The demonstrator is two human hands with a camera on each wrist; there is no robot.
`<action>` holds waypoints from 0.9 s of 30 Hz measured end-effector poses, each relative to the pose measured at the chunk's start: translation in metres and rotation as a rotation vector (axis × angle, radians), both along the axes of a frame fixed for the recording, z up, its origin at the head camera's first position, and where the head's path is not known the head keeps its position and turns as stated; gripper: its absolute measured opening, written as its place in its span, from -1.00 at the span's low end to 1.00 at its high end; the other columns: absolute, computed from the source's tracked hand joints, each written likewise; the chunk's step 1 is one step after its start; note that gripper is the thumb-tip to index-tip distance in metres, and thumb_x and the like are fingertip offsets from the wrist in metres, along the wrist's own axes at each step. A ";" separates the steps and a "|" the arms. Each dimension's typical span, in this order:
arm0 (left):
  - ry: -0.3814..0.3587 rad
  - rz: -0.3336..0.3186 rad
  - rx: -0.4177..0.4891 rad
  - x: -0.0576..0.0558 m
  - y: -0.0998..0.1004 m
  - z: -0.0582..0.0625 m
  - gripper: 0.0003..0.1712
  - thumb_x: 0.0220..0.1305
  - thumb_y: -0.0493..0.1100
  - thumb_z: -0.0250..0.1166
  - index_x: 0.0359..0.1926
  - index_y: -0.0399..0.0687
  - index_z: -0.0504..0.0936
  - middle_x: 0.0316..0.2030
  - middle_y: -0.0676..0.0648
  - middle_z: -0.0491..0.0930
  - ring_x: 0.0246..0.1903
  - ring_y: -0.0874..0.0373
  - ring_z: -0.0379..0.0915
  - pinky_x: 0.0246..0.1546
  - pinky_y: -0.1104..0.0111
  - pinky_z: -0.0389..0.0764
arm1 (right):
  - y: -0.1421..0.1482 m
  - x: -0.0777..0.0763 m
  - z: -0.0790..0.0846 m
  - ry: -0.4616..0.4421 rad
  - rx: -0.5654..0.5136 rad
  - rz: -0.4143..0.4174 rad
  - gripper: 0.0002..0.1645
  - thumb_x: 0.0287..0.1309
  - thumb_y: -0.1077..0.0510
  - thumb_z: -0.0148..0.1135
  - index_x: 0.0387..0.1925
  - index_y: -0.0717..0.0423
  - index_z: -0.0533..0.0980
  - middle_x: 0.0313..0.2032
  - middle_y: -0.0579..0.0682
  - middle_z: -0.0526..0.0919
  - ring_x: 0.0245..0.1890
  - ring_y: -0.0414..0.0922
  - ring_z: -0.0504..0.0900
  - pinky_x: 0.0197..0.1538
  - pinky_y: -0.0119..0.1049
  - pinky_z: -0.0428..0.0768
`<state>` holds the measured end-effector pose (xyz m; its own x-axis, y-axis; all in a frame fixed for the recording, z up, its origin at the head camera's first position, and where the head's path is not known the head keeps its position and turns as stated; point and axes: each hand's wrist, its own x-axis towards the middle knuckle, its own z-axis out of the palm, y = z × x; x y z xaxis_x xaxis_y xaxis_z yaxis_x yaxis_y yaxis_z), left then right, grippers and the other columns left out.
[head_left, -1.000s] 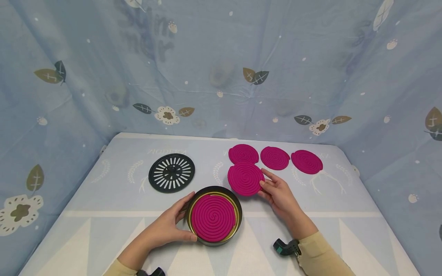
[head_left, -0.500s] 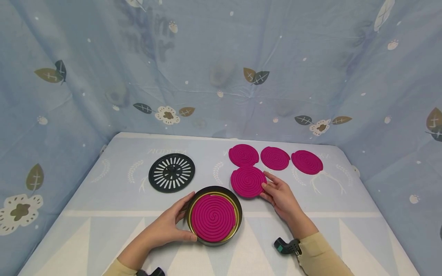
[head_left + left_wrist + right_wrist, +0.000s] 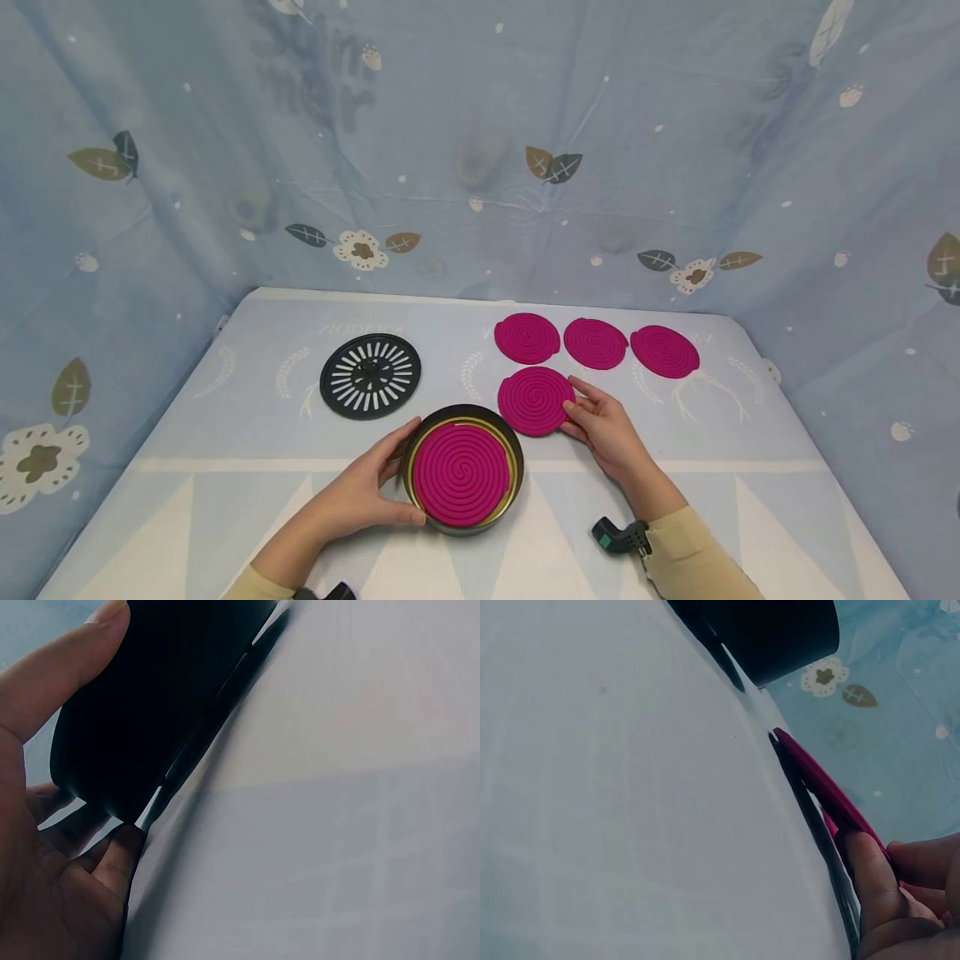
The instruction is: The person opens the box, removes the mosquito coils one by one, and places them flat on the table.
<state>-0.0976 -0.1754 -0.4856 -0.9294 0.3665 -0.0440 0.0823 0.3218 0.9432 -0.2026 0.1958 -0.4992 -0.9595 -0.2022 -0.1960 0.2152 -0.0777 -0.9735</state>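
My left hand point(image 3: 367, 487) grips the side of a round dark tin point(image 3: 517, 487) with a gold-coloured inside. Its thumb is at the front of the rim and the other fingers go round the far side. A magenta mosquito coil point(image 3: 461, 473) lies flat inside the tin. To the right, my right hand point(image 3: 606, 425) pinches the edge of another mosquito coil point(image 3: 534, 402) between thumb and fingers. In the right wrist view this held coil point(image 3: 829, 787) appears edge-on and tilted, close over the table. The tin wall point(image 3: 150, 697) looks almost black in the left wrist view.
Three more mosquito coils lie in a row at the back right: a left one point(image 3: 527, 338), a middle one point(image 3: 596, 343) and a right one point(image 3: 665, 352). A black slotted lid point(image 3: 371, 377) lies behind the tin, to its left. Patterned curtains point(image 3: 480, 150) surround the table point(image 3: 247, 500).
The coil in my right hand has moved slightly toward me, and a gap now shows between it and the coil behind. The left hand and the tin stay in place.
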 end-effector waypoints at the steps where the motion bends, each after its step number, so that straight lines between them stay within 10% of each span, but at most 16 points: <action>1: 0.001 0.001 0.002 0.000 0.000 0.000 0.45 -0.30 0.00 0.72 0.56 0.06 0.01 0.49 0.07 0.06 0.45 0.19 0.00 0.36 0.48 0.24 | 0.000 0.000 0.000 0.000 0.002 0.005 -0.28 0.39 0.27 0.14 0.50 0.12 0.14 0.06 0.24 0.55 -0.11 -0.18 0.66 -0.02 -0.27 0.72; 27: 0.006 -0.003 0.005 0.001 -0.001 0.002 0.44 -0.29 0.00 0.71 0.56 0.05 0.02 0.50 0.08 0.04 0.45 0.22 -0.03 0.37 0.46 0.23 | 0.019 0.010 0.007 0.051 0.132 0.024 -0.18 0.34 0.24 0.21 0.52 0.17 0.08 0.32 0.29 0.38 0.21 0.02 0.52 0.15 -0.25 0.62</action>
